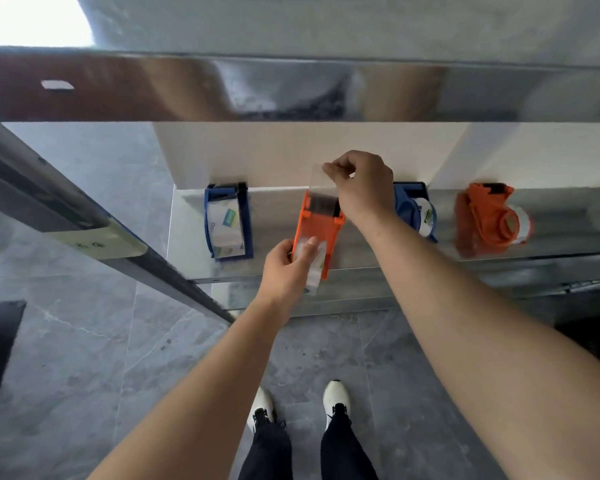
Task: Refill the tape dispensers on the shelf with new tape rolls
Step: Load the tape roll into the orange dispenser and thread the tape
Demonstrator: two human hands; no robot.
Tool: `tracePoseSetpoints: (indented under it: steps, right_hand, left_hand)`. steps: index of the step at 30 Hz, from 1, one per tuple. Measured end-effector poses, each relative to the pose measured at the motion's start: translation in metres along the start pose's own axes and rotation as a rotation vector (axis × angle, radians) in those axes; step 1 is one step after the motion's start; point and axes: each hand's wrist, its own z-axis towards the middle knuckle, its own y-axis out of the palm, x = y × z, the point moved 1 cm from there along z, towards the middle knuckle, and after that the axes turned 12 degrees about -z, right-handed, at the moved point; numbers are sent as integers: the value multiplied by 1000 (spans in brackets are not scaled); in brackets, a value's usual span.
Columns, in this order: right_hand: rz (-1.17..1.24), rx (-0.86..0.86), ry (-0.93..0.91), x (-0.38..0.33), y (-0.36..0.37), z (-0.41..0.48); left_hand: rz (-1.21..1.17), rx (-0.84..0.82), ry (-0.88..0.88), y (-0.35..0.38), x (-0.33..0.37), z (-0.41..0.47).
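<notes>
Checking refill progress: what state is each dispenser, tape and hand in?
Left blue dispenser: roll loaded, lying flat.
Middle orange dispenser: roll in, held at its rear.
Tape strip: pulled out past the front end.
Right blue dispenser: roll loaded, partly hidden.
Right orange dispenser: roll loaded, on its side.
Left hand: grips the middle orange dispenser's rear.
Right hand: pinches the tape strip.

Daylight is even and bright, blown white at far left. The upper shelf shows glare and smeared reflections. Lines bow near the edges; everything looks slightly soft, perhaps motion blur.
</notes>
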Motion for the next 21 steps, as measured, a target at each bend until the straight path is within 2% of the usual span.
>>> tracePoseSetpoints:
  steps: [6, 11, 21]
  right_hand:
    - [-25, -44, 21, 6, 2, -4]
    - [-85, -66, 31, 10, 7, -5]
    - [-55, -225, 205, 15, 15, 4]
  left_hand:
    - [13, -23, 48, -5, -9, -9]
    - [-9, -110, 66, -17, -17, -19]
    - [-44, -224, 107, -40, -12, -21]
